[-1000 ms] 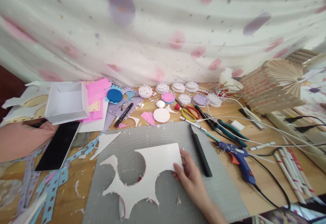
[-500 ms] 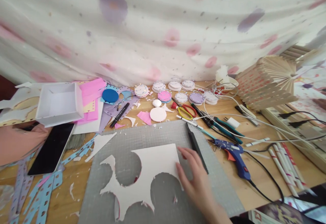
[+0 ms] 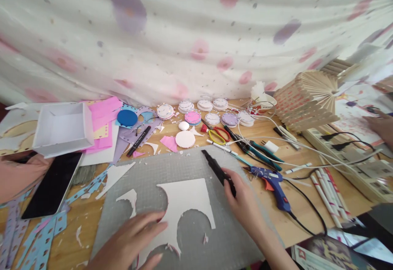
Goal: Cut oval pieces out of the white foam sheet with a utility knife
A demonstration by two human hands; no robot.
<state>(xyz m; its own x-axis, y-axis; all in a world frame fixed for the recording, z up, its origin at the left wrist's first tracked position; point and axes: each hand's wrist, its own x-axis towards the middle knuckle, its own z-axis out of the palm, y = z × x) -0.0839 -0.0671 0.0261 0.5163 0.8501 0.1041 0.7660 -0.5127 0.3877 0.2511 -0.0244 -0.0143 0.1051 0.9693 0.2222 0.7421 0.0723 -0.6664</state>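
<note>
A white foam sheet (image 3: 192,196) with several round cut-outs lies on the grey cutting mat (image 3: 113,204). My left hand (image 3: 132,237) is over its left side with the fingers stretched out; whether they press on the sheet I cannot tell. My right hand (image 3: 241,200) grips a black utility knife (image 3: 216,167), its tip pointing to the far left over the mat. Past the mat's far edge lies a white disc (image 3: 185,138) beside a pink scrap (image 3: 168,143).
Decorated round stacks (image 3: 193,117) line the back. Scissors (image 3: 218,135), pliers (image 3: 264,154), a blue glue gun (image 3: 274,184) and cables lie to the right. At left are a white box (image 3: 63,128) and a phone (image 3: 52,186). Another person's hand (image 3: 380,124) shows at the right edge.
My right hand has picked up the utility knife from the mat and lifted it leftward. My left hand has come into view over the foam sheet. The view has shifted slightly.
</note>
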